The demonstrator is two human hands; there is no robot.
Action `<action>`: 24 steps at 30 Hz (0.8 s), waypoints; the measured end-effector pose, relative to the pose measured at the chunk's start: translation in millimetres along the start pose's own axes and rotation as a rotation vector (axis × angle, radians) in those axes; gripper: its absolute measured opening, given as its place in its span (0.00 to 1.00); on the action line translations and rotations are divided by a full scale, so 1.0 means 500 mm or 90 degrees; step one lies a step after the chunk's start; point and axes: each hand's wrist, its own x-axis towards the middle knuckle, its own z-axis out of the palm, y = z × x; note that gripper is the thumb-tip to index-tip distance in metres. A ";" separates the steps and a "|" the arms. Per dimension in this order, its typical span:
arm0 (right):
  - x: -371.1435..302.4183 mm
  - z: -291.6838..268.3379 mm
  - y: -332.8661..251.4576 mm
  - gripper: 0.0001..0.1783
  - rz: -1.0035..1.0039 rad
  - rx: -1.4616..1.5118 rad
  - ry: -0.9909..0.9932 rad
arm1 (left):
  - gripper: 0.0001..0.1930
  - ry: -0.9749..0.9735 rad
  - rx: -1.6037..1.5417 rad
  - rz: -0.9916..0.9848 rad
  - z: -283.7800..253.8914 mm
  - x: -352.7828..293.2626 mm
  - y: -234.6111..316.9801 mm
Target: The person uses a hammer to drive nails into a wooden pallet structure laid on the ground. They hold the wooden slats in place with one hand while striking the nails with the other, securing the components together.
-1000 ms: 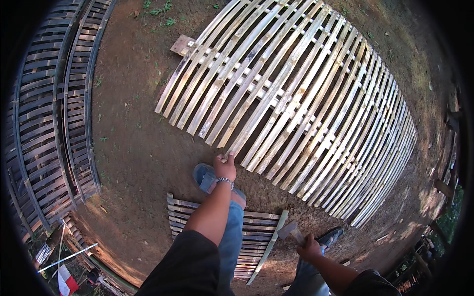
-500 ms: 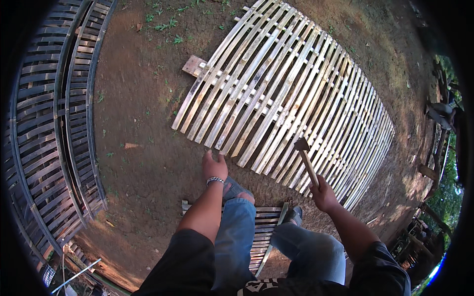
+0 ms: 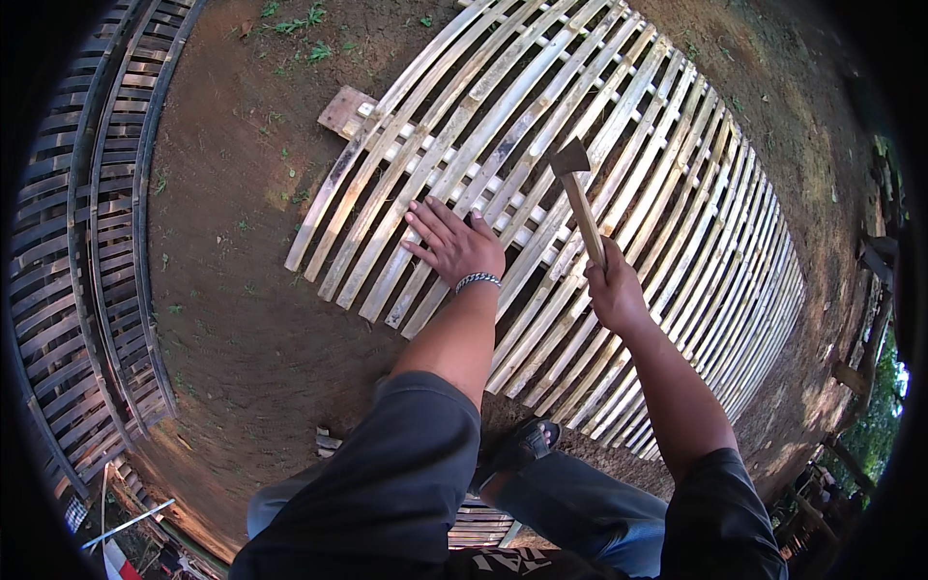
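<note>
A large panel of pale split-bamboo slats (image 3: 505, 99) lies on the dirt before me, its slats side by side over crosswise strips. My left hand (image 3: 454, 244), with a chain bracelet at the wrist, rests on the slats near the panel's left end, fingers spread. In my right hand (image 3: 615, 290) is a hatchet (image 3: 583, 208), gripped low on its wooden handle. Its dark metal head points up and away, over the slats. At the panel's left edge a wooden block (image 3: 346, 112) sticks out from the crosswise strip.
Tall dark slatted panels (image 3: 85, 222) line the far left. Another small slatted piece (image 3: 480, 527) lies by my legs. My sandalled foot (image 3: 522, 447) is close to the panel's near edge. Logs and greenery (image 3: 875, 416) show at the right rim.
My left hand has moved forward from the panel's near edge onto the slats, its fingers now spread. The hatchet has moved forward and slightly left in my right hand. My legs have shifted.
</note>
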 end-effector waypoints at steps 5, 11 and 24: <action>0.025 0.031 0.092 0.27 -0.027 -0.055 -0.025 | 0.41 0.005 -0.041 0.013 0.020 -0.002 0.007; 0.015 0.036 0.079 0.25 -0.077 -0.027 0.034 | 0.41 0.020 -0.018 0.011 0.025 -0.001 0.006; 0.024 0.031 0.069 0.21 -0.098 -0.167 0.005 | 0.42 0.045 -0.025 0.015 0.026 0.002 0.003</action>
